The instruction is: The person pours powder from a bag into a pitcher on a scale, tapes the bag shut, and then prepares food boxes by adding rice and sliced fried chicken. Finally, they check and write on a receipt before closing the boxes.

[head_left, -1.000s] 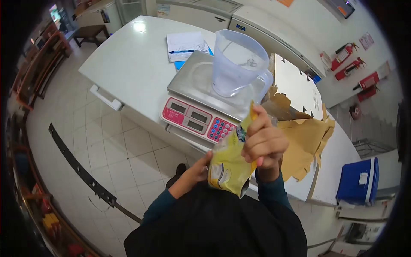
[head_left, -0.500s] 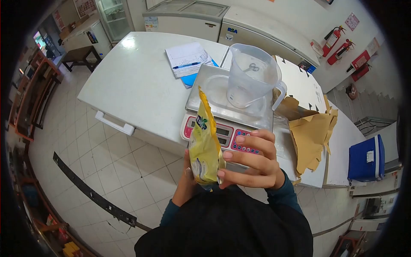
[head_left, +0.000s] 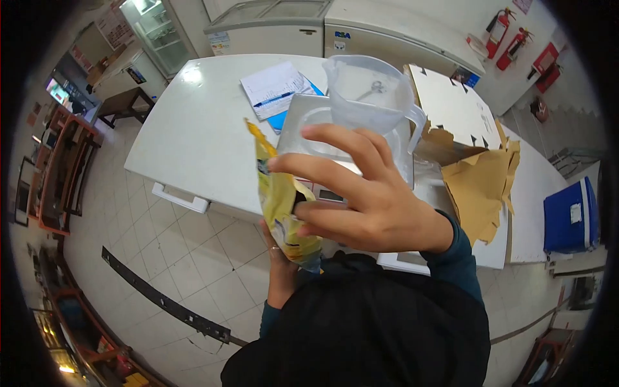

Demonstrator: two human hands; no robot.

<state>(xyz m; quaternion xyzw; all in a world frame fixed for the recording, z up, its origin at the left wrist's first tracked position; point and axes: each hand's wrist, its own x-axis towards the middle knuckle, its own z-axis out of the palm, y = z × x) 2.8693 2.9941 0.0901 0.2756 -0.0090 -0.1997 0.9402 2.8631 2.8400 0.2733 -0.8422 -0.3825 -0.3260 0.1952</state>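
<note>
A yellow foil packet with an orange top edge stands upright close in front of my body. My left hand grips it low on its left side, with the fingers mostly hidden behind it; a ring shows. My right hand is raised with fingers spread, their tips in front of or against the packet's right face; contact is hard to judge. Behind it sits a weighing scale, its display and keys largely covered by that hand. A clear plastic measuring jug rests on the scale's metal plate, with scissors visible through it.
On the white table lie a notebook and a pen. A torn cardboard box stands right of the scale. Farther right is a blue cooler box. Chest freezers line the wall behind.
My right hand has risen and moved up over the scale, its fingers spreading wider. The packet, still in my left hand, appears farther left, tilting its top leftward. The view has shifted slightly.
</note>
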